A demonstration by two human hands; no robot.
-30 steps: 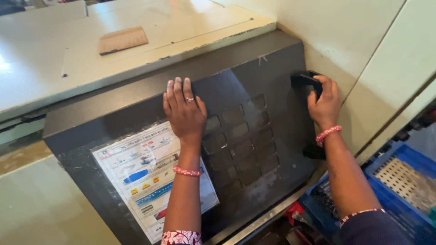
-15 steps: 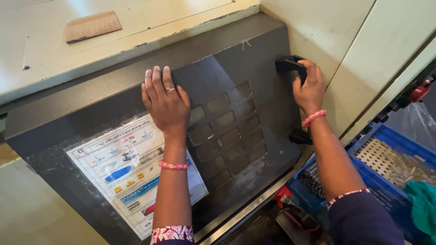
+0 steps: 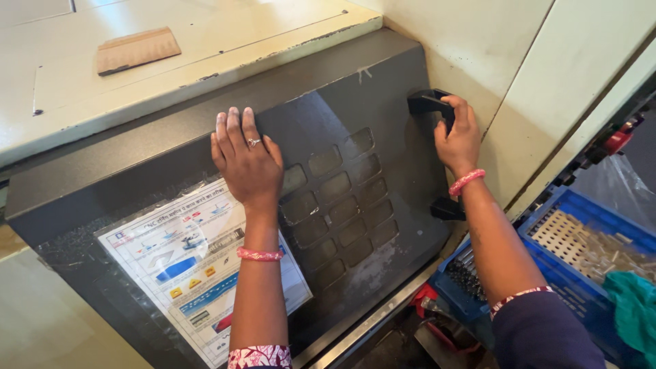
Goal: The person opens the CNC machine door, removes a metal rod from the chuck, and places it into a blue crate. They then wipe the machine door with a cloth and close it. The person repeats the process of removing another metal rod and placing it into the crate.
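Both hands have kept their places on the door since a moment ago, the view only sliding a touch to the left. Nearest, just right of the dark door (image 3: 355, 225), sits a blue crate (image 3: 547, 273) of small metal parts, a green cloth (image 3: 632, 307) on its far right corner. On the door's lower left face lies a printed instruction sheet (image 3: 184, 266), under the left forearm. Up from it, the left hand (image 3: 247, 164) lies open, fingers together, palm flat against the door just left of the grid of small square windows (image 3: 342, 198). At the door's right edge the right hand (image 3: 459, 137) is closed around the black handle (image 3: 427, 102), pink bangle at the wrist. Farthest, above the door's top edge, a brown cardboard piece (image 3: 137, 49) rests on the pale machine top (image 3: 225, 41).
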